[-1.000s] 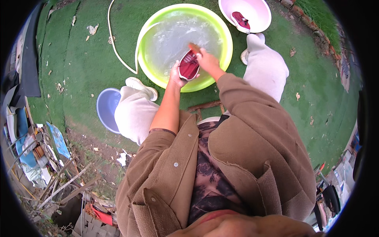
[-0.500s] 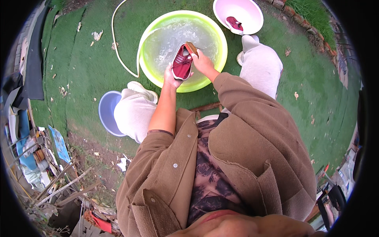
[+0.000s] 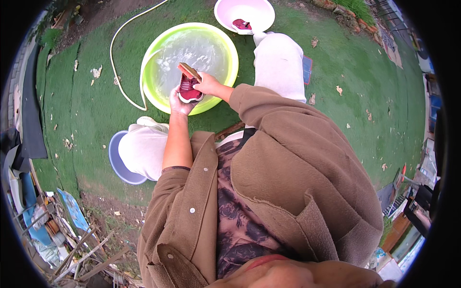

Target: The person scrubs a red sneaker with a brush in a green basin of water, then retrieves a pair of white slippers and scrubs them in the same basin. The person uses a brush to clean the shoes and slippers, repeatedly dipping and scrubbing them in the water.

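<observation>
Over the near part of a lime-green basin of water, my left hand is closed on a dark red sneaker with a white sole and pale stripes. My right hand grips a scrub brush with a wooden back and orange-red bristles. The brush is at the sneaker's far end and covers part of it; whether the bristles touch the shoe I cannot tell. A second dark red shoe lies in a pink basin at the far right of the green one.
A pale hose curves over green matting and runs into the green basin. Beside my left leg stands a blue bucket. Loose boards and scrap lie at the lower left. Bricks edge grass at the upper right.
The whole scene has shifted left in view as my head turned. The brush has moved from the sneaker's right side across its far end. Both hands keep their hold.
</observation>
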A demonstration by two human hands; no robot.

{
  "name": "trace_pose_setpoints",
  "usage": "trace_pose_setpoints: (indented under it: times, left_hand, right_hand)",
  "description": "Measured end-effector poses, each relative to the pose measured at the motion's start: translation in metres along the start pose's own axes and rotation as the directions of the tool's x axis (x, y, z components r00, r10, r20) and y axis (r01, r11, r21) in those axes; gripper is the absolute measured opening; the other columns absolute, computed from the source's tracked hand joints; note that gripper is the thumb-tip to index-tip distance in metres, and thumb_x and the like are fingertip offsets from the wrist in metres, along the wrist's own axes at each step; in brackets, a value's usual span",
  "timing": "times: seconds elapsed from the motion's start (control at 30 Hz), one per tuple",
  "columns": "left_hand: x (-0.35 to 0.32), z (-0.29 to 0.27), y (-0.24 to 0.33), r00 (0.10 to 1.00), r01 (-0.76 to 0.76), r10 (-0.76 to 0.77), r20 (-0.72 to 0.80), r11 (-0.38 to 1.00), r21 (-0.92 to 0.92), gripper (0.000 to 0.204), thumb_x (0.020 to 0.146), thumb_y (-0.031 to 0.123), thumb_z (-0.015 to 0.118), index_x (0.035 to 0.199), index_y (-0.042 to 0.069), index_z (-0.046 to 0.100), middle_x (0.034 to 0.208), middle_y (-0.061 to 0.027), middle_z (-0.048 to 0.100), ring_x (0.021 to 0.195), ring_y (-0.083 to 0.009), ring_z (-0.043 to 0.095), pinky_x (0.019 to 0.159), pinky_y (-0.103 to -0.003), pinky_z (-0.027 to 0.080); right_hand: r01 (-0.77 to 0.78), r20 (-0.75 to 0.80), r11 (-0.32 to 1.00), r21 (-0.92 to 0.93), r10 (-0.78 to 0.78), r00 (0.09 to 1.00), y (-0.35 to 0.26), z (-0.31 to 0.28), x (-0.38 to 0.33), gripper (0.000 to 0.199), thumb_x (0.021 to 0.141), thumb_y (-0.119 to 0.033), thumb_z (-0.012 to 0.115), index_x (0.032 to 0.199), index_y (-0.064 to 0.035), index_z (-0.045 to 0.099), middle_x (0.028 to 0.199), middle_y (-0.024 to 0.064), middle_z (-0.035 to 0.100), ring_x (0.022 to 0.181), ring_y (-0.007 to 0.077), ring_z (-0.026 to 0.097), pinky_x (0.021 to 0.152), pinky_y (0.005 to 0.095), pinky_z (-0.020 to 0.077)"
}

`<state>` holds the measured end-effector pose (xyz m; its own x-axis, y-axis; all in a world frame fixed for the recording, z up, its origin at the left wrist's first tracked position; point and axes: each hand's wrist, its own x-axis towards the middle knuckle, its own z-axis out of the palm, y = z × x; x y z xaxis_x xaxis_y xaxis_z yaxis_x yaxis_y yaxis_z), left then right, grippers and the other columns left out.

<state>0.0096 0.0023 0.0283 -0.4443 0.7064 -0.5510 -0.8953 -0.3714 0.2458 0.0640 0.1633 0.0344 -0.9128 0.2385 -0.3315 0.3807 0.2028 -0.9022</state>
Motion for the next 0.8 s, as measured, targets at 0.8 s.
trace_pose_setpoints:
  times: [0.8]
  left_hand:
    - [0.044, -0.057, 0.007, 0.960, -0.098, 0.021, -0.279, 0.960, -0.263, 0.069, 0.096, 0.062, 0.017, 0.138, 0.014, 0.045, 0.138, -0.0124, 0.050, 0.128, -0.0349, 0.045, 0.103, -0.059, 0.037]
  right_hand:
    - [-0.031, 0.179, 0.866, -0.499, 0.139, 0.974, 0.001, 0.018, 0.023, 0.048, 0.094, -0.042, 0.047, 0.137, -0.0212, 0.045, 0.110, 0.0240, 0.063, 0.104, 0.0397, 0.061, 0.087, 0.0497, 0.0473]
